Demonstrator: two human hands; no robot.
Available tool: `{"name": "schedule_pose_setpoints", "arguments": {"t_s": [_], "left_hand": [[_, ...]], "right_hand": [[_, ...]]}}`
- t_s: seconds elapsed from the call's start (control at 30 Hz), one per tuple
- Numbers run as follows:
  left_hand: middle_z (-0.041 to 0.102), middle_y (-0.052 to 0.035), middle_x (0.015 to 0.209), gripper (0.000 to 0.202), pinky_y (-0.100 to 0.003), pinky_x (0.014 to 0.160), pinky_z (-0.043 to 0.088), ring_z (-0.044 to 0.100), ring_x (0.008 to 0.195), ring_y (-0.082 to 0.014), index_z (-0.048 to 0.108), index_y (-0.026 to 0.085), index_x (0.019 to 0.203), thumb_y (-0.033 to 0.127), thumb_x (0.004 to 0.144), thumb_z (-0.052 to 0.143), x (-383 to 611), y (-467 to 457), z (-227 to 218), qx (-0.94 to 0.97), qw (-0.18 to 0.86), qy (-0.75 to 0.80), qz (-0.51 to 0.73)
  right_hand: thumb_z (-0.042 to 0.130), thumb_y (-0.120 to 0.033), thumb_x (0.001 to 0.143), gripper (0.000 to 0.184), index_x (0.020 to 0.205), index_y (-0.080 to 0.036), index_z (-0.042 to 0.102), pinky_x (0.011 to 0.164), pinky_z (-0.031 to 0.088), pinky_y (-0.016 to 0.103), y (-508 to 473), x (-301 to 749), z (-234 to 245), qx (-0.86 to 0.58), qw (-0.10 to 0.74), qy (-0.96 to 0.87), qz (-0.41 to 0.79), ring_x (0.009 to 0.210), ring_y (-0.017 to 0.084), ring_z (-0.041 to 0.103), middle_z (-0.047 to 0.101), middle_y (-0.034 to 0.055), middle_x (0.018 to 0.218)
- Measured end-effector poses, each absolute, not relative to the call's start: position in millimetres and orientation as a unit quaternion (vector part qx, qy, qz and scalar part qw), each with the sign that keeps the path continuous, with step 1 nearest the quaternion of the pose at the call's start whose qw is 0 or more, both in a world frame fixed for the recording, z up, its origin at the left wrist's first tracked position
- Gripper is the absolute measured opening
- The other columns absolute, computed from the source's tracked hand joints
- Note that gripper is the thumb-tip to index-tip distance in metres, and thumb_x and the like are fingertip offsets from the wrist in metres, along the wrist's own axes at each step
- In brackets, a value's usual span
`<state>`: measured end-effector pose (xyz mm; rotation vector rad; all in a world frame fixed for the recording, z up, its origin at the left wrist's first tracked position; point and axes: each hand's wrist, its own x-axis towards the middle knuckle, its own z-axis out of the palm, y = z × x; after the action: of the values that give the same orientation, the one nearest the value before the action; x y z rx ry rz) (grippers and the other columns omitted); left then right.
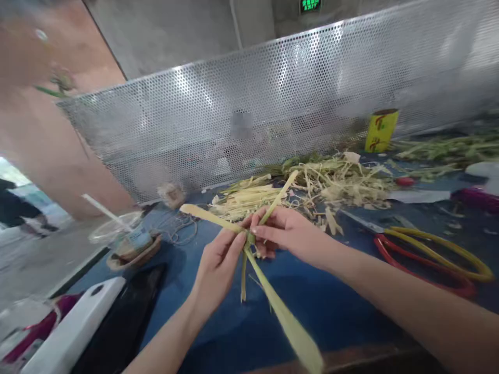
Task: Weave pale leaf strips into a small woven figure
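Observation:
Above the blue table, both hands meet at the knotted middle of several pale green plant strips (278, 306), perhaps dried leaves. My left hand (220, 259) pinches the strips near the knot, thumb on top. My right hand (284, 231) grips them from the other side, its fingers curled around a strip that points up and away. One strip sticks out to the upper left, a long broad one runs down toward me, and a thin one hangs below the hands. Part of the knot is hidden behind the fingers.
Behind the hands lies a heap of loose plant strips (343, 182). Red-and-yellow-handled scissors (424, 259) rest at the right. A yellow can (381, 131) stands by the perforated metal screen (241, 104). On the left are a cup in a shallow bowl (134, 252), a black phone (120, 317) and a white device (78, 327).

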<state>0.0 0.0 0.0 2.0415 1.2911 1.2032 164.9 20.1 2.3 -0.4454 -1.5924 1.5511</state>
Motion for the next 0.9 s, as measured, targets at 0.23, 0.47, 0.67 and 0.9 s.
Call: {"name": "schedule_pose_setpoints", "arguments": {"t_s": [0.23, 0.47, 0.67, 0.9], "left_hand": [[0.061, -0.0068, 0.102, 0.033, -0.035, 0.090, 0.036, 0.049, 0.101, -0.0212, 0.062, 0.018, 0.092, 0.030, 0.089, 0.031, -5.9, -5.6, 0.1, 0.815, 0.068, 0.431, 0.382], [0.057, -0.0108, 0.099, 0.023, -0.043, 0.088, 0.032, 0.043, 0.100, -0.0270, 0.056, 0.017, 0.090, 0.034, 0.084, 0.042, -4.7, -9.2, -2.6, 0.858, -0.134, 0.389, 0.309], [0.059, -0.0051, 0.079, 0.016, -0.030, 0.073, 0.040, 0.050, 0.083, -0.0195, 0.053, 0.018, 0.077, 0.024, 0.085, 0.041, -3.0, -11.9, -3.0, 0.846, -0.077, 0.412, 0.331], [0.060, -0.0031, 0.075, 0.017, -0.028, 0.068, 0.039, 0.052, 0.073, -0.0172, 0.053, 0.018, 0.074, 0.024, 0.085, 0.041, -7.6, -10.0, -2.6, 0.802, -0.065, 0.451, 0.387]], "right_hand": [[0.058, -0.028, 0.077, 0.014, 0.076, -0.016, 0.051, 0.044, 0.033, 0.018, 21.5, 170.8, 13.5, -0.220, 0.426, -0.627, 0.613, 0.046, 0.004, 0.040, 0.042, -0.0069, 0.055], [0.059, -0.015, 0.073, 0.006, 0.073, -0.015, 0.053, 0.047, 0.038, 0.016, 26.6, 168.9, 8.6, -0.231, 0.450, -0.616, 0.604, 0.051, 0.003, 0.047, 0.051, -0.0049, 0.060], [0.057, -0.019, 0.076, 0.009, 0.082, -0.016, 0.051, 0.046, 0.038, 0.017, 27.8, 166.1, 2.3, -0.232, 0.445, -0.630, 0.592, 0.053, 0.004, 0.048, 0.054, -0.0026, 0.070], [0.060, -0.031, 0.074, 0.018, 0.084, -0.018, 0.053, 0.051, 0.038, 0.020, 14.8, 178.7, 15.0, -0.327, 0.365, -0.768, 0.411, 0.060, 0.009, 0.049, 0.053, -0.0024, 0.068]]}}
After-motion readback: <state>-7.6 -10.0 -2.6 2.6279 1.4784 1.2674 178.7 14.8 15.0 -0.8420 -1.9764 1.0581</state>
